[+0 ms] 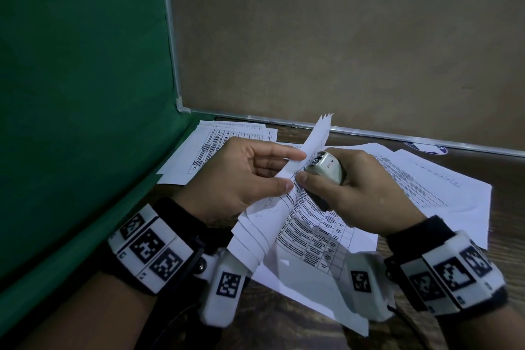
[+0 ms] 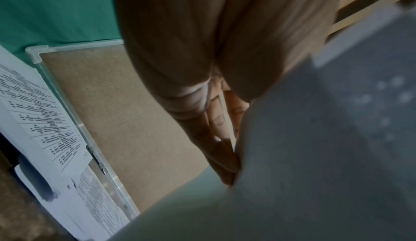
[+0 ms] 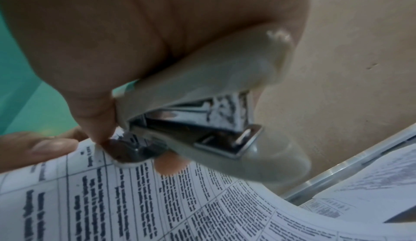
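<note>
A sheaf of printed paper sheets point(image 1: 287, 207) with tables is lifted above the desk, its leaves fanned and curled. My left hand point(image 1: 255, 176) pinches the sheaf's left edge between thumb and fingers; the left wrist view shows those fingers point(image 2: 223, 132) against the paper's blank back point(image 2: 315, 155). My right hand point(image 1: 349, 187) grips a small pale grey stapler point(image 1: 326, 166), thumb near the paper's edge. In the right wrist view the stapler point(image 3: 202, 106) has its jaws apart just above the printed sheet point(image 3: 157, 200), at the sheet's top corner.
More printed sheets lie on the dark wooden desk: a stack at the back left point(image 1: 227, 136) and loose pages at the right point(image 1: 426, 187). A green cloth point(image 1: 79, 94) hangs at the left. A framed brown board point(image 1: 341, 37) stands behind.
</note>
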Available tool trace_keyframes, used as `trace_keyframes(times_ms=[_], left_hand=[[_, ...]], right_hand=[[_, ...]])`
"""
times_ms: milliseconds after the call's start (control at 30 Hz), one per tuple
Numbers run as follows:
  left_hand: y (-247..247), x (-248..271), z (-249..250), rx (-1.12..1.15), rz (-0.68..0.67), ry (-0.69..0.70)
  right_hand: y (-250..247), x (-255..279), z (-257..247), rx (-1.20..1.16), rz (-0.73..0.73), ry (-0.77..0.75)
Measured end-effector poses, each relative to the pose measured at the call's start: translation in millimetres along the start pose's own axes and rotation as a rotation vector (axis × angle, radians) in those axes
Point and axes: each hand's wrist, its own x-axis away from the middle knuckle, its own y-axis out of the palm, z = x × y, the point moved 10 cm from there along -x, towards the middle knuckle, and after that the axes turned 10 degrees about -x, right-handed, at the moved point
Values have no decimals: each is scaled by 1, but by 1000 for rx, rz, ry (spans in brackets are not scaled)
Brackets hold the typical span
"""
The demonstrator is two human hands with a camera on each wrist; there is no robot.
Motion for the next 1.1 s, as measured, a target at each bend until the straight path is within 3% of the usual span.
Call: trace_keyframes(times_ms=[533, 800, 1100], left_hand=[[-3, 0, -7, -63, -44, -5], [-5, -3, -13, -24, -72, -10], [-37, -8, -42, -137, 81, -131]], right_hand=[[-3, 1, -11, -43, 27, -100], [10, 4, -5, -411, -53, -12], [-6, 6, -24, -462, 76, -116]])
